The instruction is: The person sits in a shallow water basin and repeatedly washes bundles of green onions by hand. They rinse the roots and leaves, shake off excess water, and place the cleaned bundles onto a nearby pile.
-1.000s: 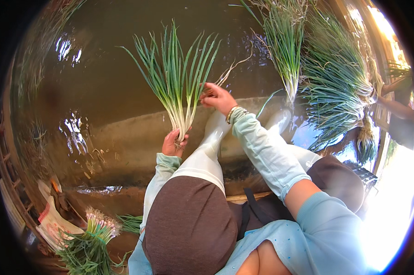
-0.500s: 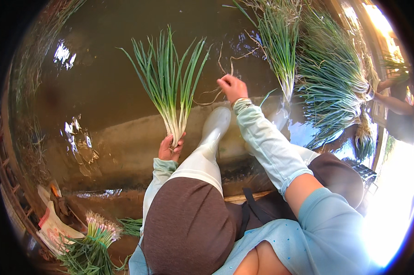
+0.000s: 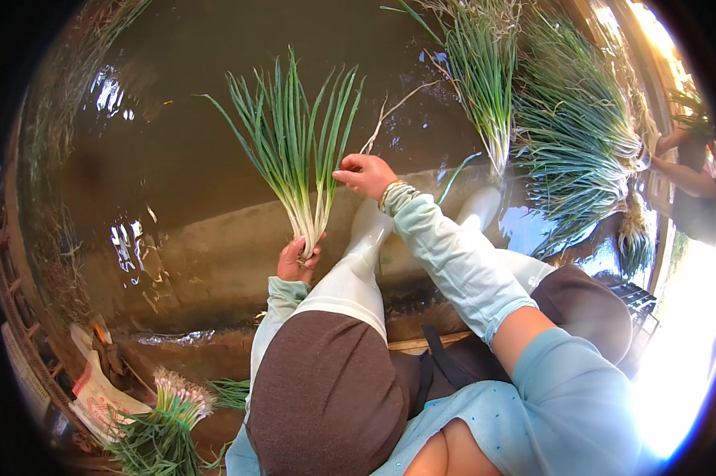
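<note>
My left hand (image 3: 297, 262) is closed round the white root ends of a bunch of green onions (image 3: 298, 159), whose leaves fan out away from me above the brown water. My right hand (image 3: 366, 175) is at the right edge of this bunch, thumb and fingers drawn together in a pinch. Whatever lies between those fingertips is too small to make out. Just beyond the right hand, a pale withered leaf strip (image 3: 385, 115) lies on the water. A single green leaf (image 3: 455, 176) floats to the right of that hand.
At the far right are a loose bunch of green onions (image 3: 485, 95) and a big tied heap (image 3: 572, 151), with another person's arm (image 3: 683, 174) beside it. White boots (image 3: 366, 238) stand in the water. Lower left are a tied onion bundle (image 3: 167, 420) and a printed sack (image 3: 104, 397).
My right hand has moved left and slightly down to the bunch's edge. The withered strips near it have shifted on the water. My left hand keeps its hold.
</note>
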Motion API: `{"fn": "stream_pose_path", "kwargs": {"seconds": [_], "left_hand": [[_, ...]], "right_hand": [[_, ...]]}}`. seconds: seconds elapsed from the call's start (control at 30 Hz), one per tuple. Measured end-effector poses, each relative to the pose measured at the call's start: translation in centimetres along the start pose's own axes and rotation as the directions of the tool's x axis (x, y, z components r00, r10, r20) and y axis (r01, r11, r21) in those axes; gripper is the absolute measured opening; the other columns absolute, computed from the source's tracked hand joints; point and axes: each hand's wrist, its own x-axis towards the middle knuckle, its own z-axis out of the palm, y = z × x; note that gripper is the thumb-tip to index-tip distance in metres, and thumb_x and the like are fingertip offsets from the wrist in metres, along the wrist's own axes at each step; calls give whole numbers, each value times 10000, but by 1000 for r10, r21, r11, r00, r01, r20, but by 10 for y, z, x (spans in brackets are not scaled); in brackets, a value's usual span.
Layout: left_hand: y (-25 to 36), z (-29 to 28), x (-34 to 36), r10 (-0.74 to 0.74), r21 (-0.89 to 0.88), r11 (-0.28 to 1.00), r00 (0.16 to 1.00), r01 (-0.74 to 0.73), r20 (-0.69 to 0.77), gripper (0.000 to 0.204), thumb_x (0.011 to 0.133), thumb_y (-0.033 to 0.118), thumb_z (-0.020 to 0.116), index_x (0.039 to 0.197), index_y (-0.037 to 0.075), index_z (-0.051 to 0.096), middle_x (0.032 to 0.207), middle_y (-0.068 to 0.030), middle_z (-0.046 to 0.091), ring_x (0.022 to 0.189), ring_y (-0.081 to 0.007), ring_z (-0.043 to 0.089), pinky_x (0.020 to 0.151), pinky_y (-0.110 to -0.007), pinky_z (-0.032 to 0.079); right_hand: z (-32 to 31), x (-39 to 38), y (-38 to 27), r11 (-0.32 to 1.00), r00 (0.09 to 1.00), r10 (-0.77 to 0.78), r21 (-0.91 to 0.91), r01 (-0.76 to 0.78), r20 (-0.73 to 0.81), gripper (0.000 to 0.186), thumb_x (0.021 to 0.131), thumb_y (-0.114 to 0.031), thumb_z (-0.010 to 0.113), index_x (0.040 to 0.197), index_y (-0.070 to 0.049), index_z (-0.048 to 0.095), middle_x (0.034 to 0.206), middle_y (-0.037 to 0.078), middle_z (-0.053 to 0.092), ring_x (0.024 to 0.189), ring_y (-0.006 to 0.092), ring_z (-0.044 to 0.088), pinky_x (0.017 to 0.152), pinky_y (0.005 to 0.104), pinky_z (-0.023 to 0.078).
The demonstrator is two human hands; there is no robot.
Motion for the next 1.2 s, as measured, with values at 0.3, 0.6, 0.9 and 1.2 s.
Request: {"fn": "stream_pose_path", "kwargs": {"seconds": [0.3,0.6,0.9,1.2], "left_hand": [[-2,4,-4,21,117,993,999,-17,-31,350,919,197,543,1154,-62,531,1106,-190,616,705,-108,547,494,-180,382],[1,-5,-9,-35,261,964,996,56,-83,347,893,216,591,1132,-35,566,1052,-138,644,706,-109,555,515,-206,383],[1,-11,-14,-76,294,950,990,107,-115,339,880,211,608,1107,-38,575,1032,-134,647,678,-113,554,508,-207,379],[2,-16,-16,-93,363,918,976,161,-197,325,868,238,627,1067,-18,598,863,-84,642,614,-107,529,508,-216,383]], "right_hand": [[-21,12,35,754,946,-323,-597,274,25,262,866,-309,559,840,-60,635,732,126,641,665,284,611,629,376,473],[-95,57,25,906,567,-390,-412,96,-726,131,906,-154,552,876,-51,628,684,21,610,566,37,543,499,232,446],[-115,114,-62,306,882,-458,-912,274,111,251,870,-147,531,1075,-190,668,1051,71,638,984,286,602,859,362,485],[-141,121,-19,391,803,-558,-920,32,-209,153,826,-153,583,943,-97,665,951,92,637,869,254,624,747,335,511]]}}
